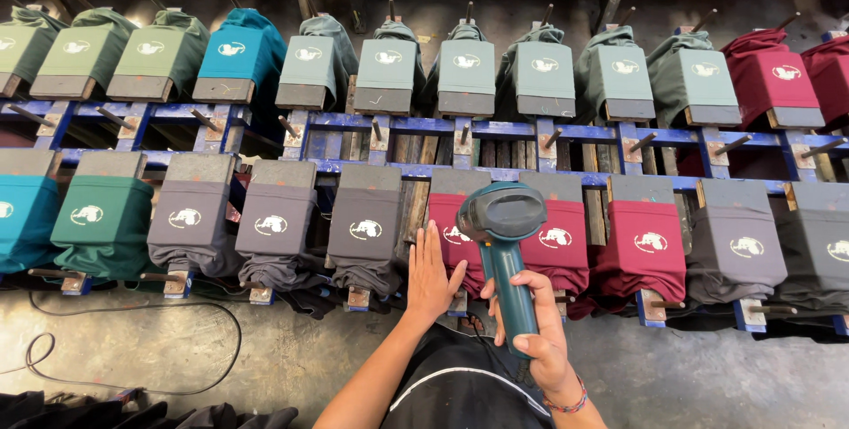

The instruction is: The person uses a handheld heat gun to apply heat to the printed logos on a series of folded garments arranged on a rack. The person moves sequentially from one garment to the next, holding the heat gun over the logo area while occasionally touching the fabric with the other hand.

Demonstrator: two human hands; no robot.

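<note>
Left of the heat gun [500, 239], printed grey shirts [272, 225] are seen on their boards. The left hand [432, 277], opened flat, is pressed beside the maroon shirt [455, 234] under the nozzle; drying appears underway there. The gun's handle is gripped by the right hand [538, 327]. Rightward, more maroon shirts [650, 243] await; the blue frame [495, 177] lies behind.

heat gun [502, 243] teal | shirt [460, 243] maroon, white logo | frame [495, 128] blue

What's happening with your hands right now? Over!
Right hand grips teal heat gun. Left hand flat beside maroon shirt. Nothing between them.
</note>
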